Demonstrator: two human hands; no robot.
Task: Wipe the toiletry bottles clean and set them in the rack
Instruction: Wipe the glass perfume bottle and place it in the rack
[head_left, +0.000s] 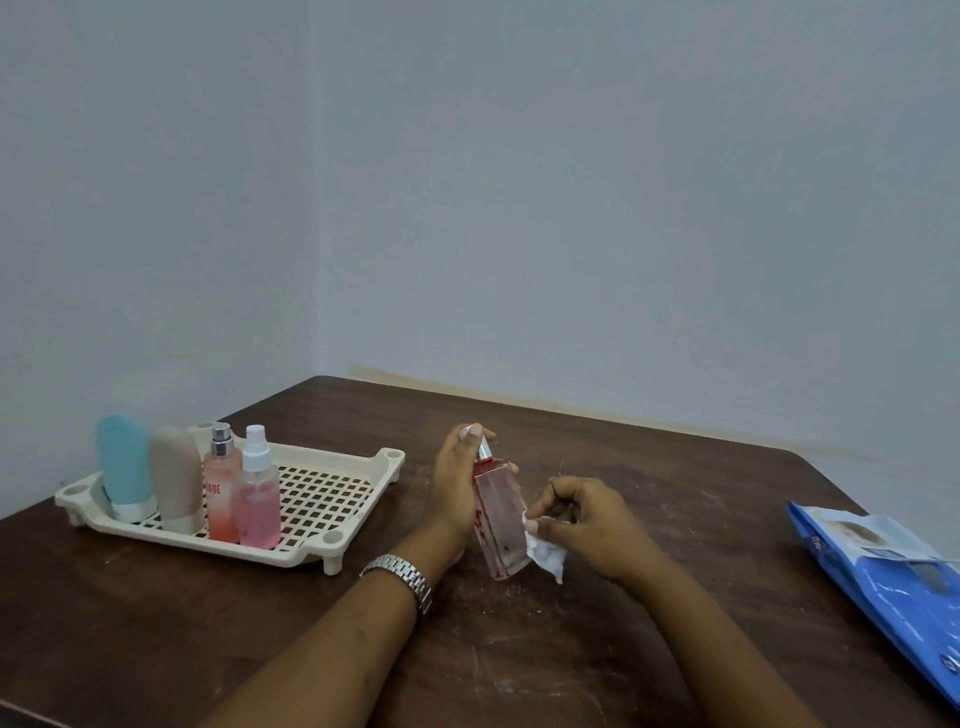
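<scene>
My left hand grips a clear rectangular spray bottle with red trim and a silver neck, held tilted above the table. My right hand pinches a crumpled white wipe against the bottle's lower right side. A cream perforated rack sits at the left. In its left end stand a teal tube, a beige tube, a pink spray bottle with a silver top and a pink spray bottle with a white top.
A blue wipes pack lies at the table's right edge. The dark brown table has white smears and specks around my hands. Walls close in behind and to the left. A metal watch is on my left wrist.
</scene>
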